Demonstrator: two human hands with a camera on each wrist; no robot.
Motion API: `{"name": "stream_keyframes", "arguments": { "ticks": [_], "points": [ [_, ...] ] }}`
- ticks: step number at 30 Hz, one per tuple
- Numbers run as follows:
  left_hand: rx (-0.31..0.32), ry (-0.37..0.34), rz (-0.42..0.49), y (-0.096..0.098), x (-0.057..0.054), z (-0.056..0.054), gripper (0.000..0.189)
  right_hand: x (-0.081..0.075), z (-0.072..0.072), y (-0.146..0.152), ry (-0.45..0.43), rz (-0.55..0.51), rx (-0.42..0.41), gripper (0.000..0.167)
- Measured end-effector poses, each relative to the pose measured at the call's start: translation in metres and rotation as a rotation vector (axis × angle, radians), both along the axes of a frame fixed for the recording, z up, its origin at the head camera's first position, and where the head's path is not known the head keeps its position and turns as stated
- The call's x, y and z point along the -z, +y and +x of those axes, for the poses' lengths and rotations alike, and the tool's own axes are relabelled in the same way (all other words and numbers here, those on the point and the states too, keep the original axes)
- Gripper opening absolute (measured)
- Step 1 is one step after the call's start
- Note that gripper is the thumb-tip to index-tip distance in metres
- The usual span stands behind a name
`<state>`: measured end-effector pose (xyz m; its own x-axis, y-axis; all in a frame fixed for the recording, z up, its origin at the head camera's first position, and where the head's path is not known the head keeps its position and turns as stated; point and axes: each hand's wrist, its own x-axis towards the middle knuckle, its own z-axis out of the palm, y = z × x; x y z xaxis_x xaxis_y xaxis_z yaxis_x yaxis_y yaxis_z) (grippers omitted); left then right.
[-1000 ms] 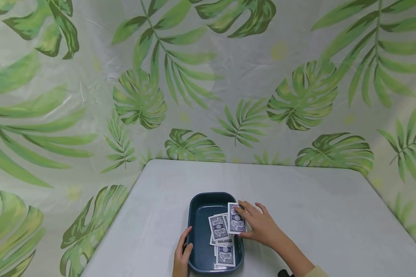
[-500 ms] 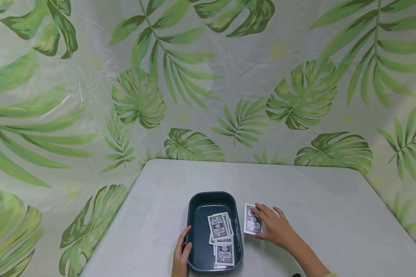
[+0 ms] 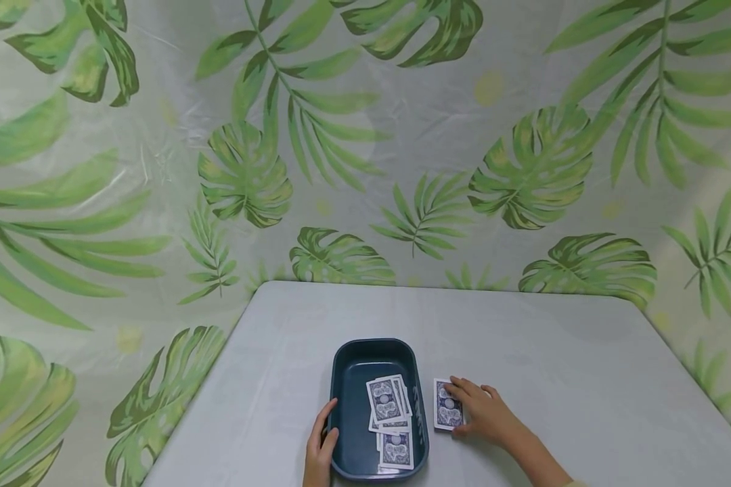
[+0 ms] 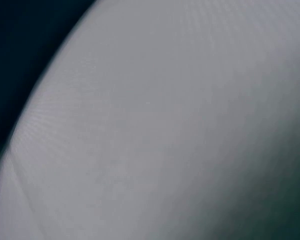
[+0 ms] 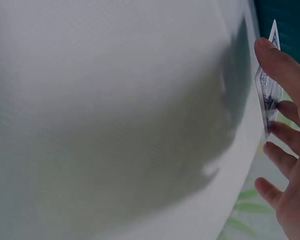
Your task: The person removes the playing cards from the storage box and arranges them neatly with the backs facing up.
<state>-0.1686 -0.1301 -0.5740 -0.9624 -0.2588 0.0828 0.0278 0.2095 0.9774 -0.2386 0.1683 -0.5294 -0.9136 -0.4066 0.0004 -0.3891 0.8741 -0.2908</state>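
Note:
Just right of the dark blue tray [image 3: 348, 446], my right hand [image 3: 490, 414] pinches a small stack of playing cards [image 3: 449, 406], purple patterned backs up, close over the table. In the right wrist view the thumb [image 5: 282, 65] lies along one edge of the cards [image 5: 271, 95], with fingertips at the opposite edge. My left hand [image 3: 319, 446] grips the tray's left wall, thumb over the rim and fingers outside. Inside the tray, several more playing cards [image 3: 385, 400] lie overlapping, backs up, toward its right side.
The white-covered table [image 3: 554, 365] stretches right and back from the tray. Behind it hangs a leaf-patterned sheet [image 3: 426, 135]. In the left wrist view only the table cover [image 4: 150, 120] and a dark tray edge [image 4: 25, 50] show.
My right hand has carried its cards from over the tray's right rim out to the right, then lower toward the table. The left hand and the tray stay put.

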Motion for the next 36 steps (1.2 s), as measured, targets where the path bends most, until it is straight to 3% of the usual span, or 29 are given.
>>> {"name": "stream_keyframes", "arguments": {
  "ticks": [11, 23, 31, 36],
  "points": [
    [-0.003, -0.003, 0.009, -0.002, -0.001, 0.002, 0.041, 0.017, -0.002, -0.006, -0.082, 0.052, 0.042, 0.079],
    [-0.002, -0.013, 0.020, -0.004, 0.000, 0.003, 0.040, 0.019, -0.004, -0.006, -0.124, 0.030, 0.031, 0.080],
    [0.010, -0.011, 0.022, -0.003, 0.000, 0.002, 0.040, 0.013, -0.004, -0.004, -0.093, 0.033, 0.020, 0.082],
    [0.003, -0.004, 0.019, -0.003, 0.002, -0.001, 0.039, -0.001, -0.004, -0.009, -0.042, 0.014, 0.007, 0.080]
  ]
}}
